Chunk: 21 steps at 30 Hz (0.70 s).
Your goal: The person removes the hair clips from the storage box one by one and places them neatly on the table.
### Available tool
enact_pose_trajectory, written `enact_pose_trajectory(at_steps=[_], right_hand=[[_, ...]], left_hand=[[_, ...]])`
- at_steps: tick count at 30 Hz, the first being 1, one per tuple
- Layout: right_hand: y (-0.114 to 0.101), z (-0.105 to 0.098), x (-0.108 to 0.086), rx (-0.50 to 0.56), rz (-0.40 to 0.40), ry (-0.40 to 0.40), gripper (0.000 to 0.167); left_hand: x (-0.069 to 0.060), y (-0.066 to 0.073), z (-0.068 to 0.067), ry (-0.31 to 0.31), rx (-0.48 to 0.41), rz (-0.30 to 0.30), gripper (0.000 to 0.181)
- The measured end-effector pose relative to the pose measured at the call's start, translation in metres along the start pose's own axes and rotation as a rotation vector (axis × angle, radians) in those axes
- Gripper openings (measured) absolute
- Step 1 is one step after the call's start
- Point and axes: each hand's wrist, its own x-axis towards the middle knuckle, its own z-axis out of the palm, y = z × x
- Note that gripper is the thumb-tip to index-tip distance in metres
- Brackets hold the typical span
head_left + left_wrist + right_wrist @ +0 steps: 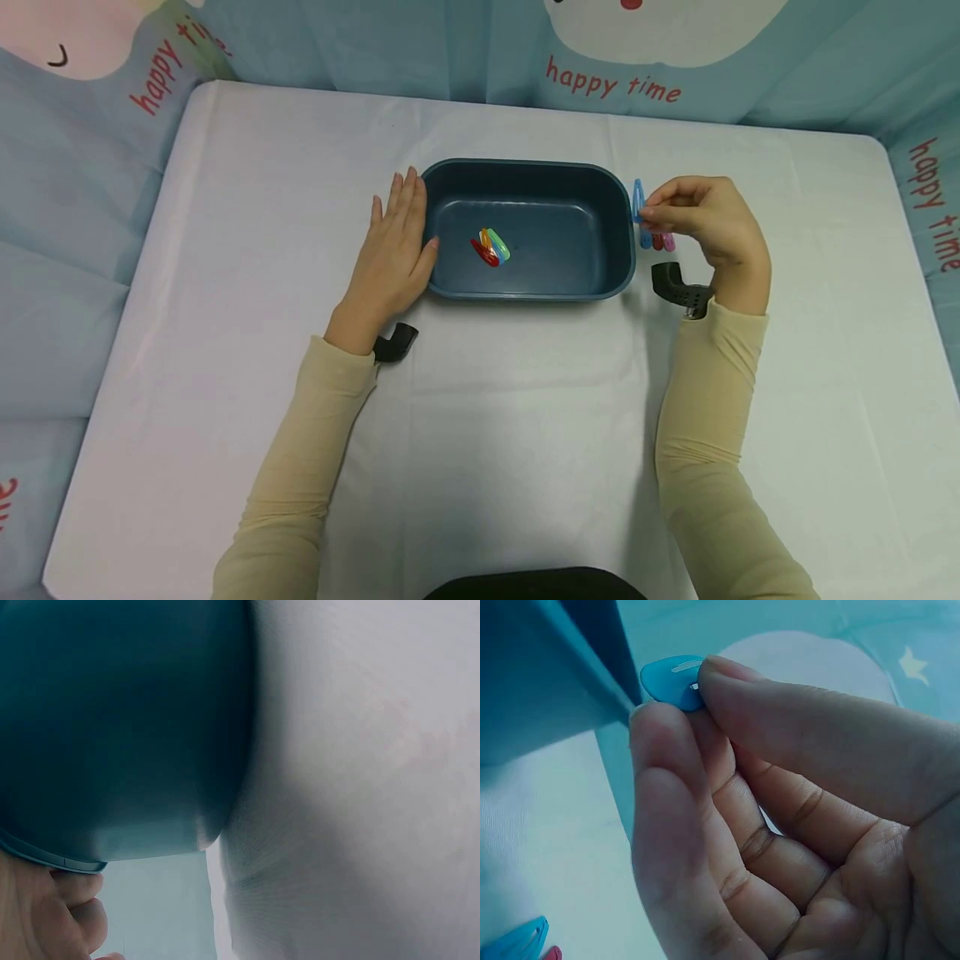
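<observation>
A blue clip [637,200] is pinched in the right hand [708,212], just beside the bin [525,297].
The clip is held between thumb and fingertips, upright in the head view, by the bin's right end; the left hand [393,250] is laid along the left end, fingers straight, thumb angled out at the rim; several colored clips [491,247], red, orange and green among them, are clustered inside on the floor; blue, red and pink spare clips [657,242] are set on the white table [525,417], below the pinched one.
</observation>
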Motion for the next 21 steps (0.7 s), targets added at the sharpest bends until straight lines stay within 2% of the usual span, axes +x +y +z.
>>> enact_pose_trajectory(at_steps=[8,21], right_hand=[[0.004,-0.005,0.0,0.001,0.045,0.039,0.006],[0.009,-0.011,0.0,0.023,0.083,0.061,0.006]], left_hand=[[0.0,0.0,0.0,0.001,-0.002,-0.004,0.064],[0.001,0.0,0.0,-0.001,-0.004,-0.004,0.064]])
